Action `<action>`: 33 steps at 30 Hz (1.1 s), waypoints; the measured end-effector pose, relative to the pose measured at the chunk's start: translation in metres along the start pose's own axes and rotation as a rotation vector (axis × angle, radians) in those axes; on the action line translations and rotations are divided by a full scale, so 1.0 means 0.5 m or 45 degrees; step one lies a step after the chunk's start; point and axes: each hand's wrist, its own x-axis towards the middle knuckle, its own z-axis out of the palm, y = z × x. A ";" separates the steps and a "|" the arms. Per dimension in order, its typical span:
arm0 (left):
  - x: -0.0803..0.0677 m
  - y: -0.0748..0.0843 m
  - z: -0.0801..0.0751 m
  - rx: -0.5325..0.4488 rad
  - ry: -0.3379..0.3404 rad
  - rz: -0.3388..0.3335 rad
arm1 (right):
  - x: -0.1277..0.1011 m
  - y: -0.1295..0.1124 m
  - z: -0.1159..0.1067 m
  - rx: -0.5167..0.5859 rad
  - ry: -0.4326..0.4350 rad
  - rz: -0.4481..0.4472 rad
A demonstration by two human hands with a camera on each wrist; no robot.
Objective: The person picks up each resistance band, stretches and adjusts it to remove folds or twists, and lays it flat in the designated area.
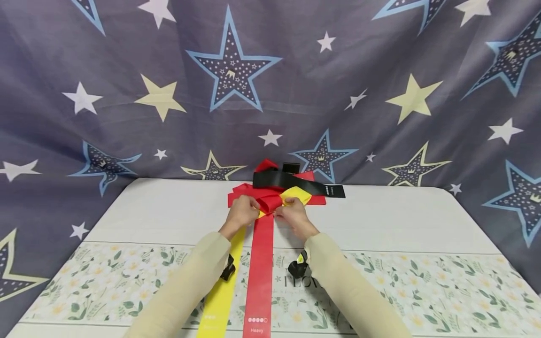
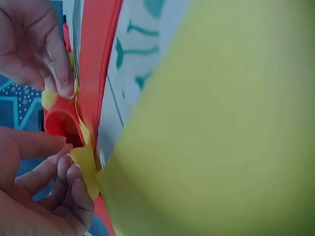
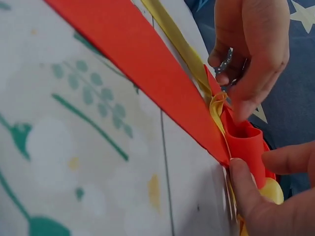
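Observation:
A yellow resistance band [image 1: 220, 291] and a red resistance band [image 1: 258, 277] marked "Heavy" run along the table toward me and meet in a bunched knot with a red loop [image 1: 269, 203]. My left hand [image 1: 242, 212] pinches the yellow band [image 2: 84, 164] at the loop's left side, its fingers curled in the left wrist view. On the other side my right hand [image 1: 293, 217] pinches the yellow strip close under the loop, thumb [image 3: 242, 177] along its edge. A yellow fold [image 1: 297, 193] sticks up above the right hand. The red loop stands open between both hands.
Behind the knot, a black band [image 1: 274, 179] lies across more red band [image 1: 318, 200] near the table's far edge. A star-patterned cloth [image 1: 338, 94] hangs right behind the white table [image 1: 380, 216]. A floral strip [image 1: 422, 291] crosses the table's front.

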 end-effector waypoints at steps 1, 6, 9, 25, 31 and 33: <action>0.001 0.003 0.003 0.002 -0.003 0.006 | 0.000 0.000 -0.001 -0.015 -0.002 -0.008; 0.003 0.013 0.014 -0.018 -0.005 0.036 | -0.006 -0.002 0.000 -0.088 -0.029 -0.010; 0.004 0.016 0.015 -0.078 0.025 0.023 | -0.013 -0.004 0.002 -0.094 -0.046 0.002; 0.013 0.017 -0.016 -0.214 0.204 0.151 | -0.034 -0.034 0.006 -0.100 -0.031 -0.045; 0.007 0.034 -0.032 -0.312 0.130 0.140 | -0.040 -0.049 -0.003 -0.069 -0.015 -0.111; 0.003 0.039 -0.039 -0.349 0.109 0.163 | -0.043 -0.055 -0.005 -0.057 -0.014 -0.131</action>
